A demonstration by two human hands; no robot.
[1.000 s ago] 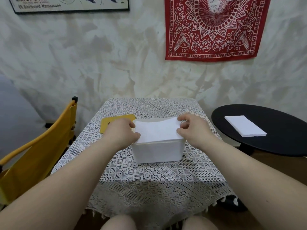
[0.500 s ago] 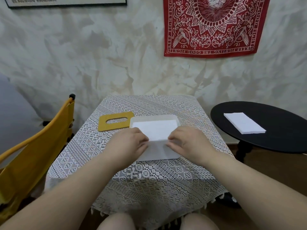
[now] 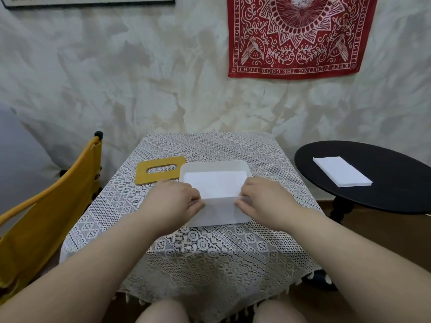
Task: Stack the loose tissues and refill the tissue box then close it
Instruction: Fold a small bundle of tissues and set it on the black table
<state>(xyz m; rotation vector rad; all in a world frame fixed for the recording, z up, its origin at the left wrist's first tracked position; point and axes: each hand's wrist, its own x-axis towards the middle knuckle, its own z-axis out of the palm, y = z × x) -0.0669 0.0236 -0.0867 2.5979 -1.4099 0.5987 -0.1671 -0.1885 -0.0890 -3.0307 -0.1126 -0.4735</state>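
Between my hands sits the box (image 3: 217, 215), white, open at the top, on the lace cloth (image 3: 210, 248). A batch of tissues (image 3: 215, 186) lies in its mouth, its near edge level with the box's near rim. Left hand (image 3: 172, 201) and right hand (image 3: 265, 201) each have fingers curled at a near corner of that batch; I read both as pinching it, though the fingertips are tucked under and the exact contact is hard to make out.

Progress, as I judge it: part-way through the refill. One batch is going in. A second stack (image 3: 340, 170) waits well off to the right of my right hand, on the black table (image 3: 384, 194). The yellow lid (image 3: 161, 170) lies flat just beyond my left hand, touching or nearly touching the box's far-left corner; closing is not yet done.

Unclear: how deep the tissues sit, and whether anything lies beneath them; the box wall hides the inside. Cannot tell how many sheets the batch holds.
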